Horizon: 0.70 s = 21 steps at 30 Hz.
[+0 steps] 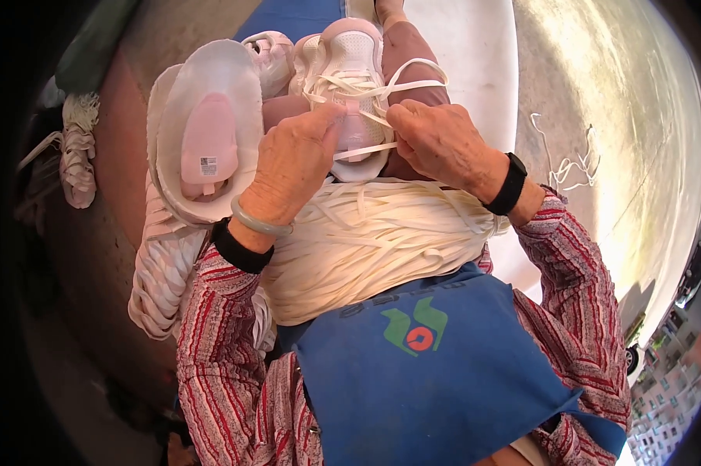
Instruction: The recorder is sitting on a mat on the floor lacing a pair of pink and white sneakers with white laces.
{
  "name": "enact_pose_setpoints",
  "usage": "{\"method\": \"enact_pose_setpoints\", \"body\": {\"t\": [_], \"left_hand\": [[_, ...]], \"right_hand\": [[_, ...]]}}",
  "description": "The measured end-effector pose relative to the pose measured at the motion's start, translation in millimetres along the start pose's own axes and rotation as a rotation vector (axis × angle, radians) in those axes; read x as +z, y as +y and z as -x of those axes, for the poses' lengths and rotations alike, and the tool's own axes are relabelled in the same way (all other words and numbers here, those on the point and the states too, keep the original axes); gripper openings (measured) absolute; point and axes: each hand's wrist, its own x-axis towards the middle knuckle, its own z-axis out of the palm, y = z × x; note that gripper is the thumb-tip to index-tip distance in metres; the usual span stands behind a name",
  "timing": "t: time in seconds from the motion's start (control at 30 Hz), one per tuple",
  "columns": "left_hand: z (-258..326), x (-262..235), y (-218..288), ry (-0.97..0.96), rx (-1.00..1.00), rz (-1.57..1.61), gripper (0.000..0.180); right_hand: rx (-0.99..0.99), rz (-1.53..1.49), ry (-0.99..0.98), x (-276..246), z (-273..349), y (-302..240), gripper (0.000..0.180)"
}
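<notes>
A white and pink shoe upper (pixel 352 54) lies in front of me with its toe pointing away and a cream shoelace (pixel 414 68) partly threaded through it. My left hand (pixel 296 159) is closed in a pinch at the left edge of the lacing, beside the pink tongue (pixel 355 124); whatever its fingertips grip is hidden. At the right edge, my right hand (pixel 444 144) pinches the lace, and a strand crosses the tongue toward it. A loop of lace stands out above my right hand. Just below both hands, a thick bundle of cream laces (pixel 381 245) lies across my lap.
Stacked uppers, the top one with a pink sole patch (pixel 211 144), stand at my left. More shoes (pixel 269 58) lie beyond. Further left is another pale shoe (pixel 79 159). Loose laces (pixel 576 163) lie on the floor at right. A blue apron (pixel 436 373) covers my lap.
</notes>
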Motion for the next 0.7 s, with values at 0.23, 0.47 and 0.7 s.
{"method": "enact_pose_setpoints", "body": {"t": [0.23, 0.47, 0.7], "left_hand": [[11, 0, 1, 0.030, 0.009, 0.087, 0.024], [11, -4, 7, -0.083, 0.095, -0.313, 0.032], [9, 1, -10, 0.070, 0.071, 0.254, 0.020]], "right_hand": [[0.022, -0.044, 0.083, 7, -4, -3, 0.010], [-0.007, -0.002, 0.062, 8, -4, -7, 0.014], [-0.048, -0.134, 0.085, 5, -3, -8, 0.019]]}}
